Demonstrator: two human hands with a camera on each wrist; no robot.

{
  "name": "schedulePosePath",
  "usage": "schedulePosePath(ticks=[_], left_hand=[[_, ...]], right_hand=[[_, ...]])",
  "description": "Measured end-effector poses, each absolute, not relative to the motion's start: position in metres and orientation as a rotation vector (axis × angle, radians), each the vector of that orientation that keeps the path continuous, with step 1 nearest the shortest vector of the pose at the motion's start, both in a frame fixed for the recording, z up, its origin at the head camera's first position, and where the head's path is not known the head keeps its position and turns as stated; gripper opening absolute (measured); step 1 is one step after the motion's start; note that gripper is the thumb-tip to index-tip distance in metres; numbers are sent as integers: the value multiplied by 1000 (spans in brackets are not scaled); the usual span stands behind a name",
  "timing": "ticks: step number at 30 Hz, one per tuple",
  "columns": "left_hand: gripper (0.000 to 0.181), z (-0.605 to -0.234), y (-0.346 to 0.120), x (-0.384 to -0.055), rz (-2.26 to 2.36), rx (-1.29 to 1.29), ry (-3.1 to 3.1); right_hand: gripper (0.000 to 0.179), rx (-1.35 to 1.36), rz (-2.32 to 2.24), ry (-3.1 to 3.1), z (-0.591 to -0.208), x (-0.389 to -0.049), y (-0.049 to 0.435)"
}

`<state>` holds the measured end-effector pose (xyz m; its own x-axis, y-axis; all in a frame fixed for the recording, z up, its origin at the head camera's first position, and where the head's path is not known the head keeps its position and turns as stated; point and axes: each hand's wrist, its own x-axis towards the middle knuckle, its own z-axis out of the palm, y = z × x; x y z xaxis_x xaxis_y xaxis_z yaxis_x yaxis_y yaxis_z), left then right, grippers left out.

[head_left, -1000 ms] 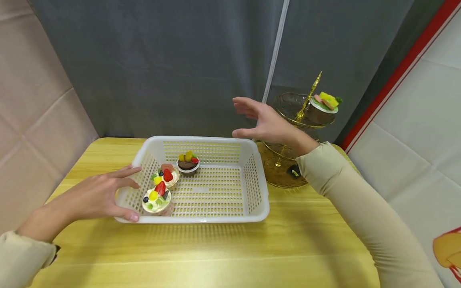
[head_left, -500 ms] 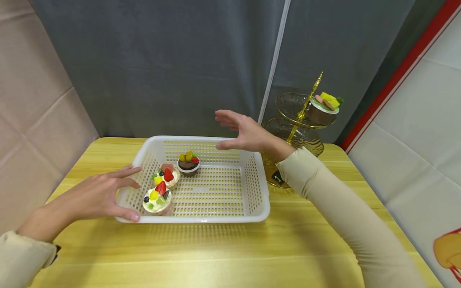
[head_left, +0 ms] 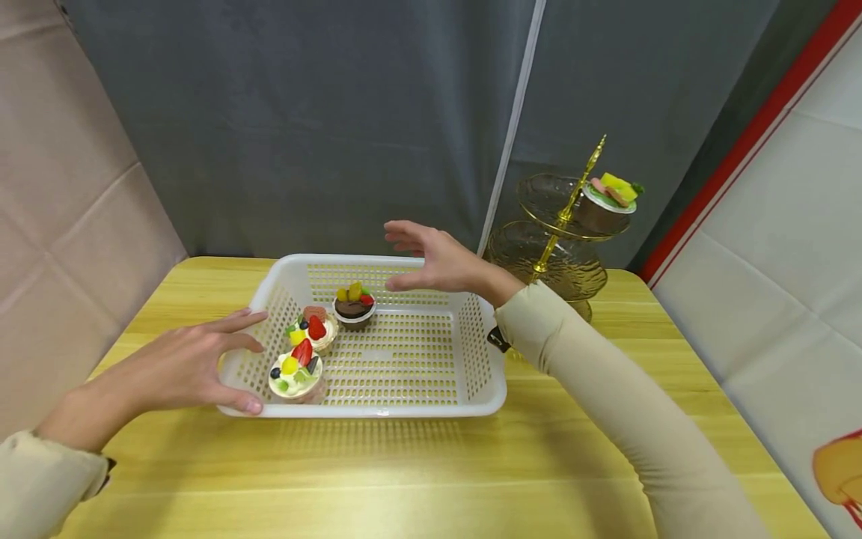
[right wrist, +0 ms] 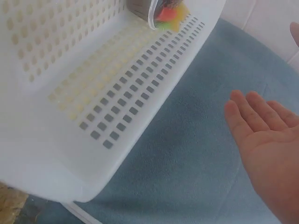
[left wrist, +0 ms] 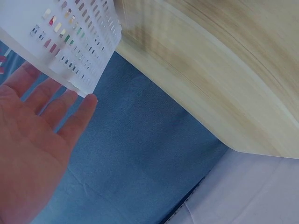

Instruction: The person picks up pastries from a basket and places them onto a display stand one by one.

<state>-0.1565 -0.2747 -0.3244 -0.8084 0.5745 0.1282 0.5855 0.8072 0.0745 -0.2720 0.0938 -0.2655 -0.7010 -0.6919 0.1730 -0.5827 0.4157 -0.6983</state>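
Note:
A white perforated plastic basket (head_left: 377, 411) stands on the table with several fruit-topped cupcakes at its left end. Two are cream-topped, a front cupcake (head_left: 296, 376) and one behind it (head_left: 315, 329); the chocolate cupcake (head_left: 353, 307) sits farther back. My left hand (head_left: 178, 367) spreads over the left end of the basket, thumb at the front left corner. In the left wrist view its straight fingers (left wrist: 79, 119) lie along the rim. Over the basket's back right part hovers my right hand (head_left: 441, 262), fingers extended, thumb apart, palm bare in the right wrist view.
At the right rear stands a tiered glass stand with a gold stem (head_left: 554, 232). Its top tier bears a brown-cupped cupcake (head_left: 606, 203) with yellow fruit. A grey curtain (head_left: 323, 135) hangs behind the wooden table (head_left: 377, 479); pale panels flank both sides.
My right hand has moved left and slightly down, from beside the tiered stand to over the basket. My left hand and the cupcakes have stayed in place.

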Motion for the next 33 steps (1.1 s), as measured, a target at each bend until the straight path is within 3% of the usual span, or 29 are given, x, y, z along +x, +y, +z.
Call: schedulePosePath(ticks=[33], left_hand=[[82,-328,-275,-156,-218,-876,-2901]], right_hand=[[89,-985,-945,2437,-319,-286,53]])
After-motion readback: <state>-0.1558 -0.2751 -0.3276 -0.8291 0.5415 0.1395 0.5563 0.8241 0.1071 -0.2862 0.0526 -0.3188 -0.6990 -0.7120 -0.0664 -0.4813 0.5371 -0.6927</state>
